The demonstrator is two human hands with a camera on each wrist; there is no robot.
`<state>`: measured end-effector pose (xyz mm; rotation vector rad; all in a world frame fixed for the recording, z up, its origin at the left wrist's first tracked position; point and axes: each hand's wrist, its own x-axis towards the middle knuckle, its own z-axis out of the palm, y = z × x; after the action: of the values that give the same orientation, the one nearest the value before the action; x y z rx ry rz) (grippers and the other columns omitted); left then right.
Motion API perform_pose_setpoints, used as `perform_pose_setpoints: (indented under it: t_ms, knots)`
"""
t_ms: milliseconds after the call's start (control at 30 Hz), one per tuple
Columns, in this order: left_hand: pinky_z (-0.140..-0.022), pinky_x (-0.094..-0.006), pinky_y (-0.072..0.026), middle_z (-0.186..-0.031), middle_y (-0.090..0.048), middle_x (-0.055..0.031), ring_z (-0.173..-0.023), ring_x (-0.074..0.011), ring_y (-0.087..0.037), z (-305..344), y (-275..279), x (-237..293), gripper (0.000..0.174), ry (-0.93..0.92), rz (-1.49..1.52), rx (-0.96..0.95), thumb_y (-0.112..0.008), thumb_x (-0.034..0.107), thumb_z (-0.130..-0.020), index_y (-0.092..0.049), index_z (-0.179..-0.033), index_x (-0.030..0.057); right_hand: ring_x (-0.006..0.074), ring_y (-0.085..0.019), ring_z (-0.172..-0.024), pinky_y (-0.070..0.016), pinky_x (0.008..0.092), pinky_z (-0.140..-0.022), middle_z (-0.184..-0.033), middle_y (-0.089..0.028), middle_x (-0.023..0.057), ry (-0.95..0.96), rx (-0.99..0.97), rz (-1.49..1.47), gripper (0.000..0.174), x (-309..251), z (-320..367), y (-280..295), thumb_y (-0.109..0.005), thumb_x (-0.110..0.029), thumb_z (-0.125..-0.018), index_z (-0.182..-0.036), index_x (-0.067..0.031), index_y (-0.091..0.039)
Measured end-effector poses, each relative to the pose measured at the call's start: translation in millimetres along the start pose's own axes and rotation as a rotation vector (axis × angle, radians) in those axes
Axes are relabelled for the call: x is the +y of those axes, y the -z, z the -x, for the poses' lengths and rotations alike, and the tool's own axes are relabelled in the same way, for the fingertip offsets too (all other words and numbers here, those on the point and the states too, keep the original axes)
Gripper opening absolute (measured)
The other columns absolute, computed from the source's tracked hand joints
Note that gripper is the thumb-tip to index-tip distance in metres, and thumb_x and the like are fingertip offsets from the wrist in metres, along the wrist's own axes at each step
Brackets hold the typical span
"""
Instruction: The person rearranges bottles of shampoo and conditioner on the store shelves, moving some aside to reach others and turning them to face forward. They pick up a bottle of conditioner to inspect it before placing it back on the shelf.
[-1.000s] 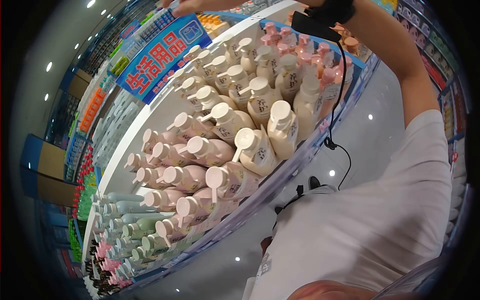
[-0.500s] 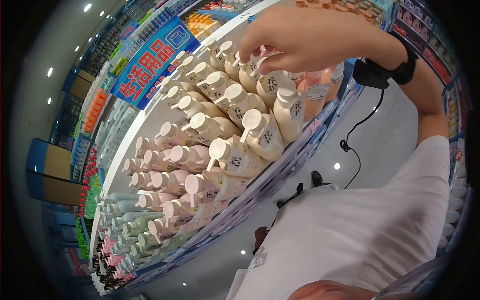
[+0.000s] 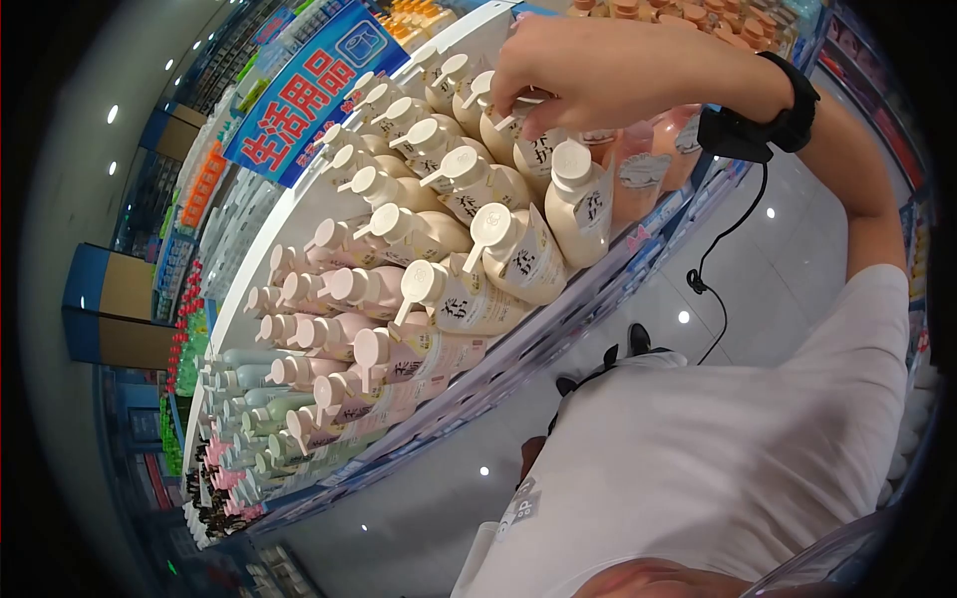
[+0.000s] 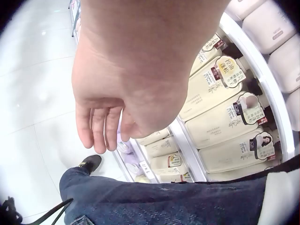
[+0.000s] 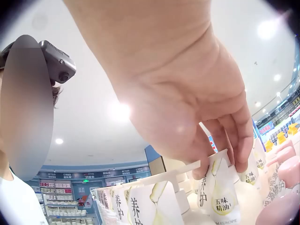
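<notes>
My right hand reaches over the back of the display, where rows of cream pump bottles stand. Its thumb and fingers curl round the top of one cream pump bottle, whose pump head they largely cover. That bottle has a white label with a yellow drop and black lettering in the right wrist view. Neighbouring cream bottles stand close on both sides. My left hand hangs low with loosely bent fingers and holds nothing. Beside it are shelves of pale yellow bottles with shaped tags.
Pink pump bottles and pale green ones stand along the same curved shelf. Behind it hangs a blue sign with red lettering. A black cable dangles from the right wrist. Orange-capped bottles are beyond the right forearm.
My right hand has come from beside the blue sign back over the cream bottles, and its fingers have closed round a pump top. The head view has shifted slightly.
</notes>
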<state>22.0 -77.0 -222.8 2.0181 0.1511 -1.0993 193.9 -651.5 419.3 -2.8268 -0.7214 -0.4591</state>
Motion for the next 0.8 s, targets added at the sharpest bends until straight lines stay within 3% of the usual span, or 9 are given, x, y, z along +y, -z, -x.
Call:
perform_pose_setpoints:
  t_ms: [167,233,433,500,567,633,700,767,800]
  knots:
    - [-0.058,-0.0383,-0.0553,-0.078,-0.072,-0.0129,-0.064,-0.0195,-0.069,-6,-3,-1,0.024,-0.036,-0.026,-0.007,-0.057,0.019,-0.099,-0.065,-0.083,0.0021,0.0279,-0.068,-0.076,-0.0531,0.0404,-0.068,-0.085,-0.071,0.0141,0.114,0.184,0.002,0.02,6,0,-8,-0.08,-0.013,-0.083,-0.092,0.0037,-0.073]
    - [-0.058,-0.0383,-0.0555,-0.078,-0.073,-0.013,-0.064,-0.0196,-0.069,-10,-5,-7,0.025,-0.051,-0.037,-0.015,-0.056,0.019,-0.099,-0.065,-0.083,0.0021,0.0263,-0.06,-0.099,-0.0489,0.038,-0.088,-0.094,-0.067,0.0082,-0.241,-0.178,-0.05,0.028,-12,-4,9,-0.081,-0.019,-0.087,-0.108,-0.0026,-0.073]
    - [-0.059,-0.0384,-0.056,-0.079,-0.073,-0.0134,-0.064,-0.02,-0.069,-25,-20,-16,0.025,-0.106,-0.054,-0.043,-0.056,0.019,-0.099,-0.065,-0.084,0.002,0.0258,-0.066,-0.079,-0.0519,0.0374,-0.07,-0.087,-0.066,0.0101,-0.02,0.115,-0.021,0.026,5,6,-8,-0.082,-0.021,-0.085,-0.096,0.0001,-0.071]
    - [-0.059,-0.0384,-0.0561,-0.079,-0.073,-0.0134,-0.064,-0.02,-0.069,-61,-32,-59,0.025,-0.116,-0.041,-0.049,-0.056,0.019,-0.099,-0.065,-0.084,0.002,0.0292,-0.067,-0.081,-0.0529,0.0396,-0.073,-0.09,-0.069,0.0145,0.003,-0.068,-0.112,0.026,-5,1,29,-0.07,-0.021,-0.093,-0.103,0.0023,-0.07]
    - [-0.065,-0.0391,-0.0595,-0.088,-0.074,-0.0156,-0.071,-0.0237,-0.071,-77,-31,-74,0.026,0.22,0.658,-0.17,-0.054,0.022,-0.1,-0.065,-0.09,0.002,0.0326,-0.068,-0.084,-0.0539,0.0418,-0.076,-0.093,-0.071,0.0189,0.026,-0.257,-0.199,0.031,-15,-1,42,-0.057,-0.022,-0.1,-0.11,0.0046,-0.07]
    - [-0.069,-0.0398,-0.0609,-0.095,-0.074,-0.0166,-0.076,-0.0264,-0.072,-57,-34,-37,0.025,0.389,0.515,-0.018,-0.053,0.024,-0.101,-0.066,-0.099,0.0019,0.0367,-0.066,-0.084,-0.0526,0.0454,-0.076,-0.091,-0.069,0.0216,-0.113,-0.118,-0.206,0.031,-26,5,42,-0.061,-0.023,-0.099,-0.109,0.0039,-0.07]
    - [-0.07,-0.0394,-0.061,-0.093,-0.074,-0.0159,-0.078,-0.0257,-0.072,-27,-31,-3,0.027,0.312,0.416,0.077,-0.052,0.025,-0.102,-0.066,-0.106,0.0019,0.0378,-0.066,-0.086,-0.0523,0.0463,-0.078,-0.091,-0.069,0.0223,-0.047,0.002,-0.122,0.031,-44,13,47,-0.064,-0.024,-0.097,-0.11,0.0043,-0.069]
    - [-0.068,-0.0384,-0.061,-0.092,-0.074,-0.0148,-0.076,-0.0246,-0.072,-51,-39,-39,0.029,0.329,0.525,0.04,-0.052,0.026,-0.102,-0.065,-0.11,0.0013,0.0389,-0.065,-0.088,-0.052,0.0473,-0.08,-0.092,-0.069,0.023,0.025,0.122,-0.039,0.033,-42,18,44,-0.067,-0.024,-0.096,-0.111,0.0046,-0.068]
    - [-0.066,-0.0376,-0.0609,-0.092,-0.074,-0.0141,-0.073,-0.0243,-0.071,-44,-34,-35,0.028,0.148,0.246,0.011,-0.052,0.025,-0.102,-0.065,-0.108,0.0014,0.0307,-0.065,-0.081,-0.0504,0.0427,-0.073,-0.086,-0.066,0.0153,0.081,0.2,0.056,0.028,-33,23,33,-0.074,-0.024,-0.092,-0.102,0.0013,-0.068]
